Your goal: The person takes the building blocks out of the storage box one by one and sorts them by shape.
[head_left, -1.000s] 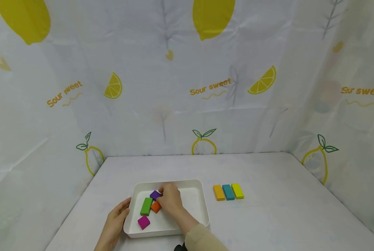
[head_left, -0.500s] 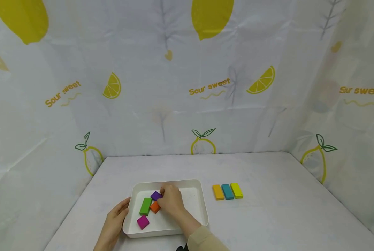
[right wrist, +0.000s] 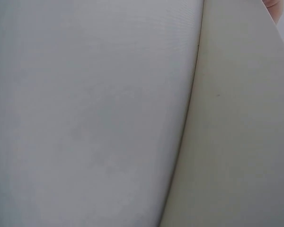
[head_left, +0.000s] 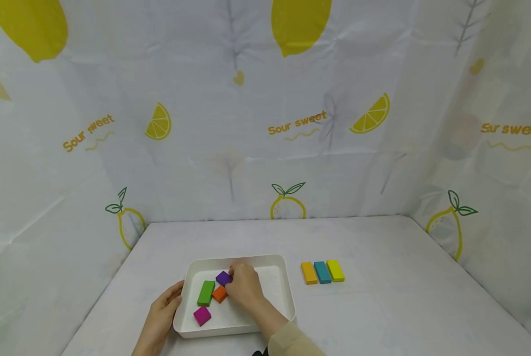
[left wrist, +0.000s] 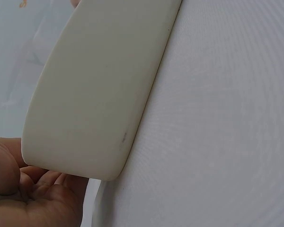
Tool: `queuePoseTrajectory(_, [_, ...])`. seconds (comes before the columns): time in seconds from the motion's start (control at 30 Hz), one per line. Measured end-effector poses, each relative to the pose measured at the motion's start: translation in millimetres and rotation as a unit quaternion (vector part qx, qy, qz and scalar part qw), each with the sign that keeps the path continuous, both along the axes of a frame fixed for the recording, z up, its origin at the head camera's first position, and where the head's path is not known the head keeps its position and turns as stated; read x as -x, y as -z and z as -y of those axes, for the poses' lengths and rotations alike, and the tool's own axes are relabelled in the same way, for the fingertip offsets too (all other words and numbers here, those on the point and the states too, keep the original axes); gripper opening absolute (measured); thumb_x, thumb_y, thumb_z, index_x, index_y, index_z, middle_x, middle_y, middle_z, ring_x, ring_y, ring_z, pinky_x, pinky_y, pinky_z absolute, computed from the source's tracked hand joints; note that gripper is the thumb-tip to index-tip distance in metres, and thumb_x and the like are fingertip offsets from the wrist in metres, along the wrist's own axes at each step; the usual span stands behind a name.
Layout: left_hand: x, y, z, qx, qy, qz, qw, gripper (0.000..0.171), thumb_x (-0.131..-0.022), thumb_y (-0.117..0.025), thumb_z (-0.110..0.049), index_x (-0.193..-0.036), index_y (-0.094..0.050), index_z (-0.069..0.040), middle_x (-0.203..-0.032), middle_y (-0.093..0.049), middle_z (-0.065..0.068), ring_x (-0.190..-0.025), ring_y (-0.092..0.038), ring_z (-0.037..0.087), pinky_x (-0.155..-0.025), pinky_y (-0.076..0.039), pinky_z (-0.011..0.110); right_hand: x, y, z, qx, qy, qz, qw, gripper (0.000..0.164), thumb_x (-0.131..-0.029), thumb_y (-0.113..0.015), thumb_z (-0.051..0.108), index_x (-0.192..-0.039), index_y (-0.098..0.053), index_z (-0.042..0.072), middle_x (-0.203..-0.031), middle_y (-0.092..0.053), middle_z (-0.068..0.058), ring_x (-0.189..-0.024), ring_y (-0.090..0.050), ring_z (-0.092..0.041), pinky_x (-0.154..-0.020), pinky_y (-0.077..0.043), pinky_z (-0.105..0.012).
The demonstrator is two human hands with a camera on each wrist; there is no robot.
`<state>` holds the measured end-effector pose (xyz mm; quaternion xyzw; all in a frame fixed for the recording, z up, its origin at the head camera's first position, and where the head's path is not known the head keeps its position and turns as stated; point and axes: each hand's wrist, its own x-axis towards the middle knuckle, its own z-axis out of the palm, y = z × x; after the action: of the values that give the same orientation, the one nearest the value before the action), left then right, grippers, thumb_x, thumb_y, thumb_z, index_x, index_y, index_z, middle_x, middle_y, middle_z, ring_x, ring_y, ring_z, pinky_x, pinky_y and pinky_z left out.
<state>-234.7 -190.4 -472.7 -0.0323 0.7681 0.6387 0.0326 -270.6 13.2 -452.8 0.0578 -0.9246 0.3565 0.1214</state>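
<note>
A shallow white tray sits on the table, with four-cornered coloured blocks inside. My right hand reaches into it, thumb and finger at the right side of a purple block, pinching it. An orange block lies close below, beside the same hand. Left of these are an upright-oriented green block and, nearer me, a magenta block. My left hand rests its relaxed fingers along the tray's left wall. In the left wrist view, this hand is by the tray's corner, fingers partly hidden.
To the tray's right, an orange-yellow block, a blue block and a yellow block lie side by side on the white table. A lemon-printed curtain hangs around the table's back and sides.
The purple block has shifted slightly right and toward me under my right fingers. My left hand keeps its place at the tray; the whole head view has drifted a little.
</note>
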Motion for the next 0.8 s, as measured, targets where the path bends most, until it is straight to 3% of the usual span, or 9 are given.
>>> queuePoseTrajectory(0.27, [0.4,-0.8,-0.6,0.001,0.001,0.002,1.0000,0.048,-0.104,-0.034,-0.004,-0.151,-0.029,0.006,-0.156,-0.031,0.032,-0.147,-0.031,0.041,-0.117,-0.034,0.041,-2.2,-0.1,-1.5,-0.010,-0.001,-0.005,1.000,0.023,-0.071,-0.077,-0.001,-0.093,-0.072,-0.003,-0.085,-0.072,-0.010,-0.072,-0.060,-0.015,-0.069,-0.060,-0.029])
queuePoseTrajectory(0.5, [0.3,0.4,-0.4,-0.002,0.001,0.002,1.0000,0.049,-0.104,-0.033,-0.004,-0.151,-0.029,0.007,-0.155,-0.032,0.033,-0.147,-0.031,0.040,-0.117,-0.038,0.038,-2.4,0.3,-0.8,-0.024,0.001,-0.009,1.000,0.022,-0.070,-0.077,-0.002,-0.092,-0.073,-0.003,-0.083,-0.072,-0.010,-0.071,-0.061,-0.015,-0.068,-0.059,-0.028])
queuePoseTrajectory(0.8, [0.7,-0.5,-0.7,-0.001,0.000,0.005,1.0000,0.048,-0.105,-0.034,-0.005,-0.151,-0.029,0.006,-0.156,-0.031,0.032,-0.147,-0.031,0.041,-0.118,-0.034,0.043,-3.2,-2.4,-1.8,-0.016,-0.001,-0.006,1.000,0.020,-0.071,-0.080,0.000,-0.089,-0.072,-0.001,-0.081,-0.071,-0.009,-0.069,-0.058,-0.013,-0.066,-0.059,-0.026])
